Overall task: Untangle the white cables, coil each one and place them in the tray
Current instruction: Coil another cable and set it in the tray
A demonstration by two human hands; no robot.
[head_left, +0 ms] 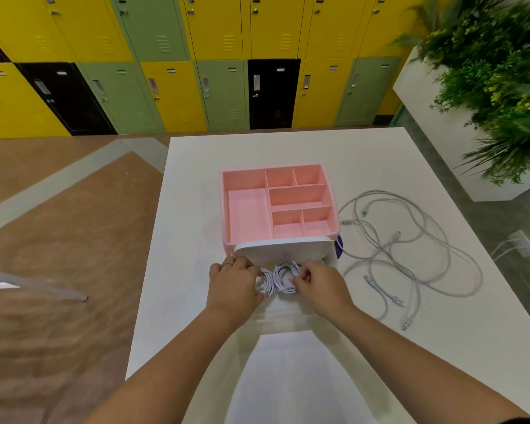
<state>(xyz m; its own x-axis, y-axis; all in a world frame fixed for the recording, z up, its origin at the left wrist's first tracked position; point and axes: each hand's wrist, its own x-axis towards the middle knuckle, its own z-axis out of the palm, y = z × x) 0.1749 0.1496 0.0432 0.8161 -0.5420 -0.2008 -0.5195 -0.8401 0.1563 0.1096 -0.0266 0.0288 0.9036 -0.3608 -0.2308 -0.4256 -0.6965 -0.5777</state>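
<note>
Where the pale drawer point(291, 315) stands pulled out from the near side of the pink tray point(225, 209), two small coiled white cables lie side by side between the hands, touching each other. The left coil point(267, 284) sits against the fingers of the left hand point(233, 284); these curl around its left side, with the thumb under its near edge, so the hand grips it and hides part of it. The right coil point(283, 278) lies just before the right hand point(320, 286), whose fingertips point(297, 280) are bent in and pinch its right side. Both hands are palm down, knuckles up, and both forearms reach straight forward from the near edge of the table point(190, 209) and converge on the drawer. The left hand's knuckles are near the tray's near left corner. A loose tangle of white cables point(410, 255) is spread out toward the table's right edge, beside the tray and well apart from the hands, with several plug ends lying free. Beyond the far edge stands a wall of yellow, green and black lockers point(221, 62).
</note>
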